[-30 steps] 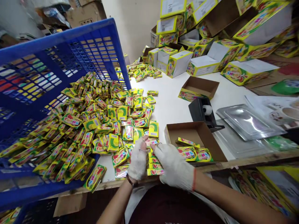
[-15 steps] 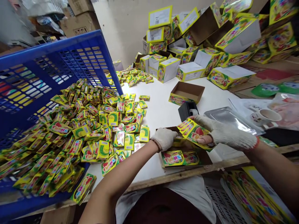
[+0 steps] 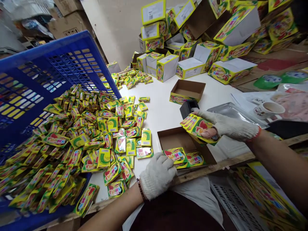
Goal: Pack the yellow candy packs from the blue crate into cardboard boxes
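My right hand (image 3: pixel 226 123), in a white knitted glove with bare fingertips, is closed around a row of small yellow-green candy packets (image 3: pixel 196 126). It holds them above the right side of an open cardboard box (image 3: pixel 172 136). Inside that box, two candy packets (image 3: pixel 176 155) lie side by side along the near wall, and brown bottom shows behind them. My left hand (image 3: pixel 158 175), gloved too, has its fingers curled over the box's near left corner, beside the packets; its fingertips are partly hidden. A black tape dispenser (image 3: pixel 187 109) stands just behind the box.
A blue crate (image 3: pixel 93 54) tipped toward me spills a heap of candy packets (image 3: pixel 79 128) onto the white table at left. Another open box (image 3: pixel 187 89) sits behind the dispenser. Printed cartons (image 3: pixel 166 67) are piled at the back. A cup (image 3: pixel 269 110) and a silver tray (image 3: pixel 231 112) are right.
My left hand has come out of the box's left part toward me, to its near left corner. My right hand still holds the packets over the box. The view has shifted slightly.
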Tool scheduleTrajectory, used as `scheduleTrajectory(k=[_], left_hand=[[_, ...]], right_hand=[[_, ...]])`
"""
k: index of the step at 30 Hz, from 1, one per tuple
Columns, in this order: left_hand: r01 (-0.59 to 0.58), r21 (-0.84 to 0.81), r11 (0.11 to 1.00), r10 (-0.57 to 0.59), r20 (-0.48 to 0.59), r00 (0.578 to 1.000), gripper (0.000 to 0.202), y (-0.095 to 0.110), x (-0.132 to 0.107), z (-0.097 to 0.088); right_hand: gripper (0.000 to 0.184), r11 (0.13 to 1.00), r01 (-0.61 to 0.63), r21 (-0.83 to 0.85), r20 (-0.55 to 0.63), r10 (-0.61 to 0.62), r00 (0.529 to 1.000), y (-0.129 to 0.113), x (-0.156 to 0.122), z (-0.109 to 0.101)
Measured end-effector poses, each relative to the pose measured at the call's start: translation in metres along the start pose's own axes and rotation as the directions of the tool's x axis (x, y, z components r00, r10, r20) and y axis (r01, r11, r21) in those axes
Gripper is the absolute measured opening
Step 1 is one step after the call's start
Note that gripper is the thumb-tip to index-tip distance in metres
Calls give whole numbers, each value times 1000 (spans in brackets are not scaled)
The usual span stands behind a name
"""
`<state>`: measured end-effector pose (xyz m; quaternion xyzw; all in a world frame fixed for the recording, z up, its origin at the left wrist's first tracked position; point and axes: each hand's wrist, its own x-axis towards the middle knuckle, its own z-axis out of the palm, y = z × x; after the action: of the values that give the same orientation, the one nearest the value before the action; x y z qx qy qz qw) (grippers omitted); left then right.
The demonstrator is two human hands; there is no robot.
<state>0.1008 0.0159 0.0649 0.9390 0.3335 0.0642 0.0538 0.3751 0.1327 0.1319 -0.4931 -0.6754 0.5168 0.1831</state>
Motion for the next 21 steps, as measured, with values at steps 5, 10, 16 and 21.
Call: scheduleTrajectory(k=[5,10,16,21], left_hand=[[303,-97,948,-317,-230,920,29,23,16,18],[261,-104,960,-281,-366,887,28,39,15,47],[227,-31,973,-173,-749,640,15,44,5,90],[-6,0,1000,5,-595,804,12,19,-18,88]], right_hand=[[84,1000,20,10,404,-22,915,3,43,30],[82,985,-60,-159,558,140,818,10,87,60],[78,984,-86,-156,664,169,728,27,109,78],[83,993,-29,-119,643,99,759,37,106,103]])
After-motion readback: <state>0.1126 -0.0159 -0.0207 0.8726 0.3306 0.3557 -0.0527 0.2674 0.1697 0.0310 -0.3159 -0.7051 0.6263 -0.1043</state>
